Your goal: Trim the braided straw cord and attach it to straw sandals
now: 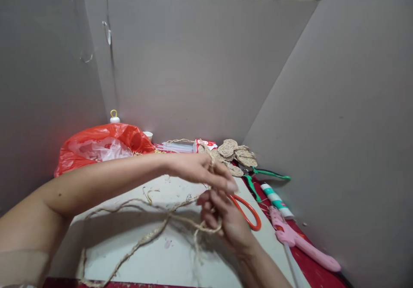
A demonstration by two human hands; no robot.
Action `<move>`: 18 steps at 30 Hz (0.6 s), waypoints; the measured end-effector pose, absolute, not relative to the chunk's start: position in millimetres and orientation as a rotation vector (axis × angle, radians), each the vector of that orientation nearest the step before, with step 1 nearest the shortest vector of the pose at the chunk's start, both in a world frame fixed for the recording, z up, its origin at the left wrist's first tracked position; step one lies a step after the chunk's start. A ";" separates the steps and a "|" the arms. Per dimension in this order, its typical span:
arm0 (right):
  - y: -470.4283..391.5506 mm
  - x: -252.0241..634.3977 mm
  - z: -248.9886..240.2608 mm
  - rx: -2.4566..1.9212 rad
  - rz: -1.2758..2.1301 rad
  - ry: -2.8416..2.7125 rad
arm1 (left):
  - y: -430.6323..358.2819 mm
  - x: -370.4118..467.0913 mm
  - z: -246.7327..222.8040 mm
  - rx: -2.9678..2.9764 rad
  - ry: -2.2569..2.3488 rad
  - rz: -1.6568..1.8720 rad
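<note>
Left arm [90,184] foremost: left hand [201,170], grip unclear, lies just beyond right hand [232,221], which holds twine [150,236] running leftward across table [180,260].

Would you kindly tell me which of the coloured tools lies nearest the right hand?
The tool with the orange looped handle, beside the right hand; the green-handled pliers and pink glue gun lie farther away.
</note>
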State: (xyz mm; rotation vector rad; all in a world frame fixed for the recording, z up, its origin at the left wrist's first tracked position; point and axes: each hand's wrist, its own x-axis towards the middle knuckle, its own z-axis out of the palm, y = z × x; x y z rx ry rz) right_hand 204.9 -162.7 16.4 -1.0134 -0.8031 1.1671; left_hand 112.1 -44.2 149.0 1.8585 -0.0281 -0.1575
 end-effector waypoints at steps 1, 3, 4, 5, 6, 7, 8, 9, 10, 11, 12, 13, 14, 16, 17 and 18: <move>-164.7 215.8 22.8 -0.968 1.130 -0.723 | -33.9 106.8 153.6 1.869 0.020 -0.032; -172.3 240.6 36.6 -0.820 1.019 -0.552 | -9.6 92.8 152.9 1.918 0.159 0.109; -177.4 253.2 43.2 -0.735 0.952 -0.471 | 3.3 83.9 146.1 1.970 0.228 0.130; -182.9 264.9 49.0 -0.646 0.873 -0.391 | 15.3 73.9 134.6 2.057 0.289 0.159; -188.0 275.2 53.5 -0.562 0.820 -0.340 | 25.4 62.7 119.2 2.200 0.342 0.198; -192.0 283.5 56.4 -0.506 0.789 -0.314 | 32.5 50.7 100.8 2.382 0.383 0.237; -194.5 289.4 57.6 -0.471 0.770 -0.299 | 35.9 38.3 81.1 2.552 0.412 0.294; -195.2 292.7 57.1 -0.457 0.772 -0.292 | 35.3 26.2 61.7 2.708 0.357 0.328; -194.1 293.5 55.4 -0.460 0.785 -0.290 | 30.5 15.2 44.2 2.829 0.249 0.316; -191.5 292.1 52.8 -0.473 0.805 -0.290 | 22.2 5.9 29.9 2.913 0.124 0.259; -187.8 289.0 49.8 -0.490 0.833 -0.293 | 11.1 -0.8 19.1 2.956 0.026 0.175; -183.7 284.7 46.8 -0.507 0.858 -0.299 | -1.6 -4.4 12.0 2.967 -0.058 0.075; -179.7 279.9 44.2 -0.523 0.878 -0.308 | -14.6 -4.7 7.9 2.954 -0.106 0.001; -173.6 270.8 40.6 -0.556 0.903 -0.325 | -36.1 4.4 5.2 2.902 -0.187 -0.052; -171.9 267.4 39.7 -0.574 0.912 -0.329 | -42.3 12.7 4.7 2.863 -0.219 -0.060; -171.1 265.0 39.3 -0.591 0.918 -0.330 | -44.3 22.4 4.0 2.817 -0.240 -0.055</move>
